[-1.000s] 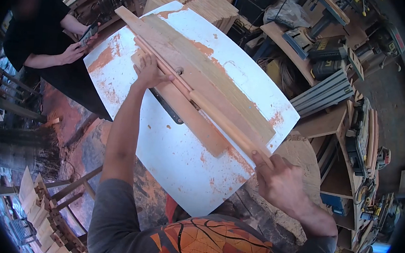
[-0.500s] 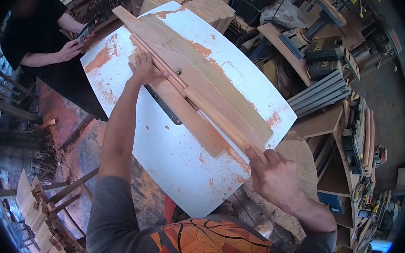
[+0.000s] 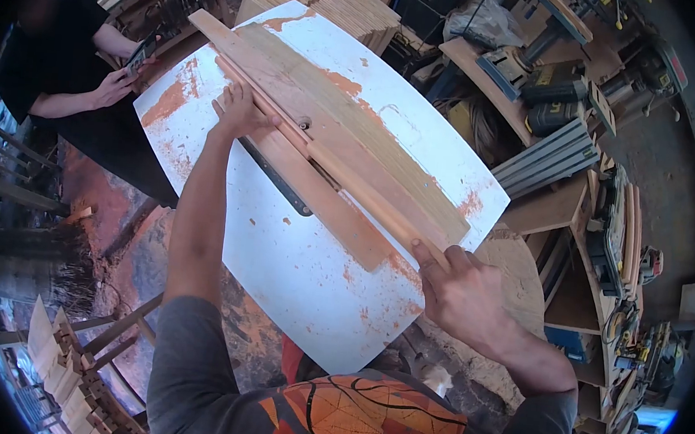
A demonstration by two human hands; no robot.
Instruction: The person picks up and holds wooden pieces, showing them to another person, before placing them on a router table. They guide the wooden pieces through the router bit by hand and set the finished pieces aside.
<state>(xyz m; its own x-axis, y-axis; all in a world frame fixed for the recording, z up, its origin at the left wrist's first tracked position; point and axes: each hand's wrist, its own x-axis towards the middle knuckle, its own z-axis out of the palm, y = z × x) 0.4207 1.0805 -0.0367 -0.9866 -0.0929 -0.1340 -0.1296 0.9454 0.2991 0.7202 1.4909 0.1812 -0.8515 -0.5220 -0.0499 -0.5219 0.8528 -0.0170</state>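
A long reddish wooden strip [image 3: 293, 133] lies along a wide board [image 3: 269, 68] on the white tabletop [image 3: 279, 252]. My left hand [image 3: 239, 115] rests on this strip with its fingers spread. Behind it, end to end, runs a paler wooden stick [image 3: 365, 198]. My right hand [image 3: 464, 295] is closed around the stick's near end, thumb along the top. A flat board [image 3: 339, 224] lies on the near side of the strips, beside a dark metal bar [image 3: 281, 183]. A small round metal piece [image 3: 305, 122] shows in a notch of the wide board.
Reddish sawdust [image 3: 168, 105] is scattered over the tabletop. Beyond its left edge stands a person holding a phone [image 3: 142, 52]. Stacked wooden pieces [image 3: 323, 3] are behind the table. Shelves [image 3: 579, 276] with tools and metal bars [image 3: 552, 160] stand at the right.
Both strips have slid a little toward the upper left along the wide board. My right hand has moved with the stick, and my left hand has shifted slightly left.
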